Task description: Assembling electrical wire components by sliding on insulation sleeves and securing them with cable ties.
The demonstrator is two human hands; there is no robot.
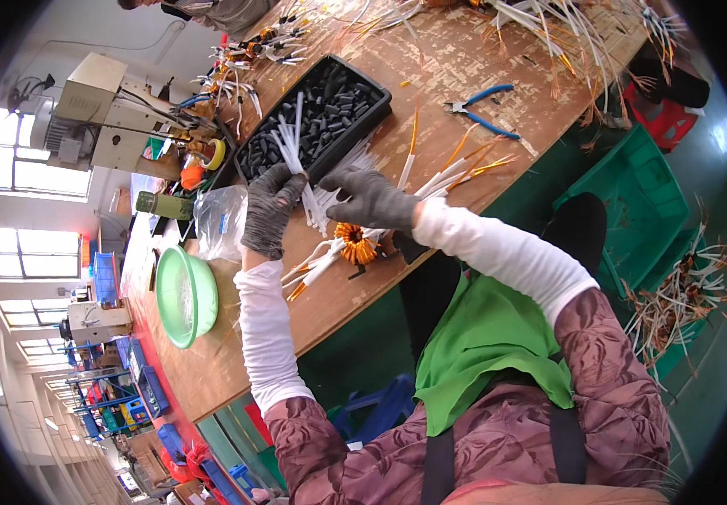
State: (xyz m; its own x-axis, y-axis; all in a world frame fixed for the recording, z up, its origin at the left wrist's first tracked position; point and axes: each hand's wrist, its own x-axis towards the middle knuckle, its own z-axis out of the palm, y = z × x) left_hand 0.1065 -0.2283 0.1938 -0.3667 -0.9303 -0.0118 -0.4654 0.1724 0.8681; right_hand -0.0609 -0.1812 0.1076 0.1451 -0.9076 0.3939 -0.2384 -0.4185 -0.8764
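Observation:
My left hand (269, 212), in a dark grey glove, is closed around a bundle of thin white tubes (290, 145) that fan out over the tray's near edge. Beside it, my right hand (374, 199), gloved alike, has its thumb and fingers apart above loose white tubes (321, 207) on the table. I see nothing held in it. Just below the right hand lies an orange-copper wound ring coil (356, 244) with white-sleeved leads. A black tray (378, 108) full of short black cylindrical pieces stands beyond both hands.
Blue-handled cutters (491, 110) lie right of the tray on the wooden table (439, 67). A green bowl (209, 295) and a clear plastic bag (222, 220) sit left. More wired coils (532, 25) lie at the far edge. Green crates (633, 185) stand at right; a machine (98, 109) stands far left.

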